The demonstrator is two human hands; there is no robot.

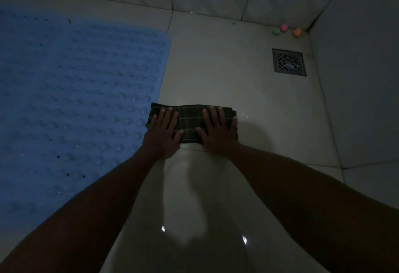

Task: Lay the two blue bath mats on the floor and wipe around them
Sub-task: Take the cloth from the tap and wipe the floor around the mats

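Observation:
A blue bath mat (71, 91) with rows of round bumps lies flat on the pale tiled floor (248, 100), filling the left of the view. Only this one mat is in sight. Just right of its edge a folded dark checked cloth (191, 121) lies on the floor. My left hand (163, 131) presses flat on the cloth's left half, fingers spread. My right hand (219, 131) presses flat on its right half, fingers spread too. The cloth's left end touches or slightly overlaps the mat's edge.
A square metal floor drain (289, 62) sits at the right, near the wall. Small coloured balls, green (276, 31), pink (283, 27) and orange (297, 32), lie in the far corner. Tiled walls (356, 67) close the back and right. The room is dim.

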